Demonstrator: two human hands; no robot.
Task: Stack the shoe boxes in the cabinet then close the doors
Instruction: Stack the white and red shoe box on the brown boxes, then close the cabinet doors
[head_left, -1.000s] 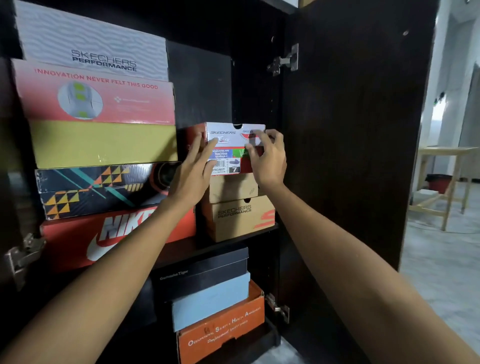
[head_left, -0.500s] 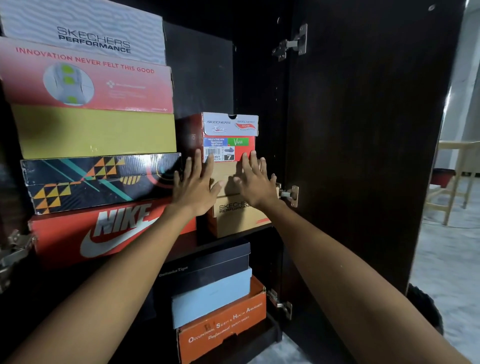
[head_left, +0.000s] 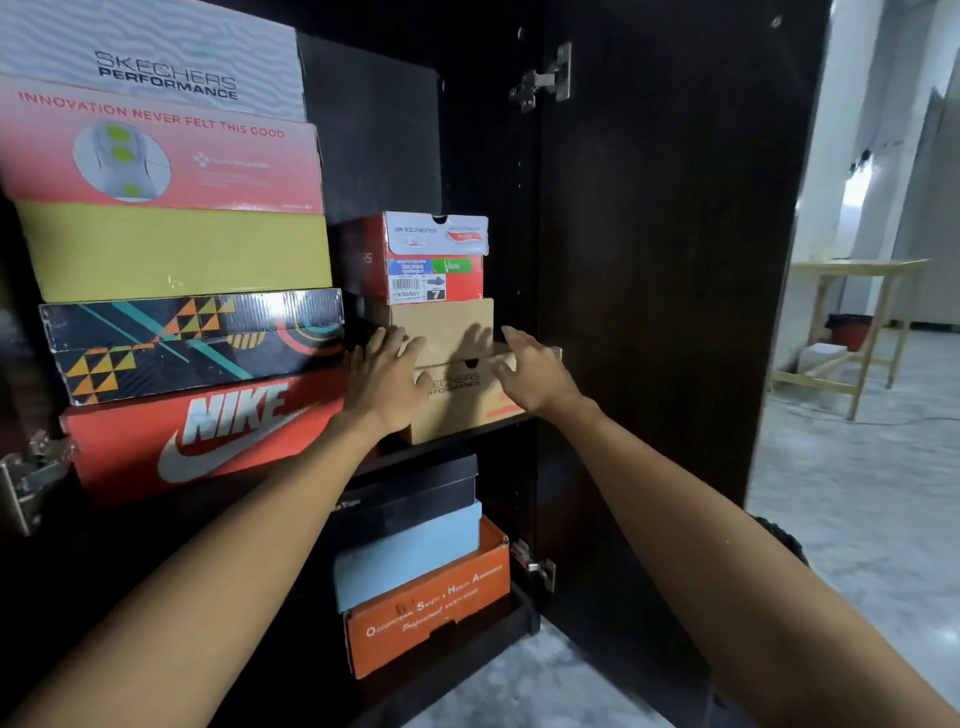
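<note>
Pale marbled floor (head_left: 852, 467); wooden table (head_left: 862, 270) against white wall (head_left: 852, 104), bright light behind.

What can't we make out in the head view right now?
- Left cabinet door: cut off by the frame's left edge; only a hinge shows.
- Tan Skechers box: logo partly covered by the left hand.
- Right hand: contact with that box unclear, fingers blurred.
- Black box: label partly hidden behind the left forearm.
</note>
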